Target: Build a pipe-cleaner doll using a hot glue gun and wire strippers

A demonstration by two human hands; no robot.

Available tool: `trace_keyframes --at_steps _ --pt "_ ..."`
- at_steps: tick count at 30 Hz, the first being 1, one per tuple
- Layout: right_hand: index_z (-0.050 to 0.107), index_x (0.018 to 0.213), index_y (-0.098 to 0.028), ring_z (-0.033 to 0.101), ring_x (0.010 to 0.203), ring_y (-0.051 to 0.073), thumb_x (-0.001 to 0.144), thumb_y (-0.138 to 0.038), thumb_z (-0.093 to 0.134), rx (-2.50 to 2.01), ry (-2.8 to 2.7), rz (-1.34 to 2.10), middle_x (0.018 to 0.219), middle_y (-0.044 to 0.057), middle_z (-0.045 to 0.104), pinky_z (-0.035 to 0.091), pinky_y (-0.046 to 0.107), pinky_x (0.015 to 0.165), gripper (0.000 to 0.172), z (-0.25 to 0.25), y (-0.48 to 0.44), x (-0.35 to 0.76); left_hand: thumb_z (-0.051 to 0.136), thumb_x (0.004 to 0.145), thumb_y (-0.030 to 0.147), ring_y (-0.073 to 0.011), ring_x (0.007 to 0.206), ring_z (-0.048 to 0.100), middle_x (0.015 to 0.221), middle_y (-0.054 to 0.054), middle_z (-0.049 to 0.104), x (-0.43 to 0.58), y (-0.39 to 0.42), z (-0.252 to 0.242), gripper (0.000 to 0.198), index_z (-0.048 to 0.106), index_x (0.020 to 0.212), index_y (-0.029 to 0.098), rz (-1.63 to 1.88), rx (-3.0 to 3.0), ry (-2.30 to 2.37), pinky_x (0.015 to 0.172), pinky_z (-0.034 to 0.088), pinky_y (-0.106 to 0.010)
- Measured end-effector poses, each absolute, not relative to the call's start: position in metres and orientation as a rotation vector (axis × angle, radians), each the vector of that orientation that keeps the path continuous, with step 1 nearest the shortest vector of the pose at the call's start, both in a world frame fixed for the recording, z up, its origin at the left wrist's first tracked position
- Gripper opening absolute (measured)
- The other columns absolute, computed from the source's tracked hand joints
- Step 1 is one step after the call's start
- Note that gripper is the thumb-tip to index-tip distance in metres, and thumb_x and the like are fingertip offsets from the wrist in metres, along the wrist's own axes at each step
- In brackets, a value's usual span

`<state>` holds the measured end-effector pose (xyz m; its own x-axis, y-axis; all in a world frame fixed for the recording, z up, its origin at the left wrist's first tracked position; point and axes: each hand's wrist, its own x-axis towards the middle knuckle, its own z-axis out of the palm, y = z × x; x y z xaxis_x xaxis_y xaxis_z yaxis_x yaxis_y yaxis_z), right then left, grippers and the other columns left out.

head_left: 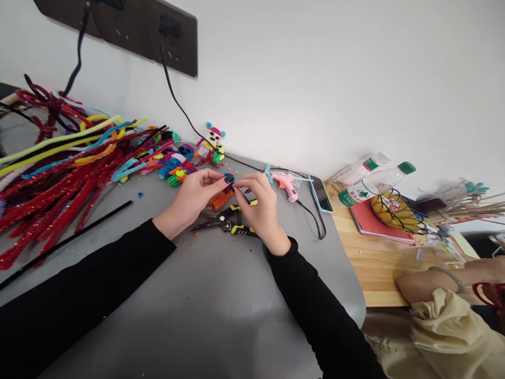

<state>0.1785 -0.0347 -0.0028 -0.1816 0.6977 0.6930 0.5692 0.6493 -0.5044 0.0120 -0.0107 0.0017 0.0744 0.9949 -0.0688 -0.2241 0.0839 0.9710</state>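
Note:
My left hand (191, 195) is closed in a pinch on a small blue fuzzy pipe cleaner piece (229, 177), mostly covered by the fingers. Close against it, my right hand (258, 202) has its fingertips pressed together. Whatever those fingertips grip is too small to make out. An orange pipe cleaner piece (221, 200) lies just below the hands. Black and yellow wire-cutting pliers (226, 223) rest on the grey table (221, 295), partly hidden behind my right hand.
Red and coloured pipe cleaners (74, 189) pile up at left, beside a black pipe cleaner (79, 237). Small pipe cleaner figures (211, 142) stand near the wall. A pink glue gun (286, 182), its cord and a phone (320, 193) lie right. Another person's arm (430, 279) rests on the wooden table (355, 252).

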Motion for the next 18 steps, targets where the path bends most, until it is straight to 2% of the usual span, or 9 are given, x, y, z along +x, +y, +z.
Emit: trace_keyframes --at_steps 10,18 --pt "0.064 0.093 -0.025 0.062 0.09 0.02 0.1 -0.018 0.058 -0.968 -1.895 0.117 0.094 0.005 0.068 0.052 0.037 0.076 0.011 -0.0001 -0.0368 0.1793 0.097 0.048 0.06 -0.0156 0.069 0.064 0.075 -0.002 0.07 0.0106 -0.0083 -0.0009 0.058 0.067 0.076 0.018 1.227 1.009 1.022 0.067 0.053 -0.029" --pt "0.065 0.092 -0.024 0.063 0.09 0.018 0.099 -0.019 0.059 -0.964 -1.799 0.197 0.094 0.005 0.069 0.053 0.035 0.076 0.01 0.0051 -0.0384 0.1804 0.098 0.054 0.053 -0.0163 0.073 0.065 0.078 -0.003 0.07 0.0066 -0.0056 -0.0017 0.051 0.069 0.077 0.018 1.249 0.984 1.014 0.073 0.054 -0.03"
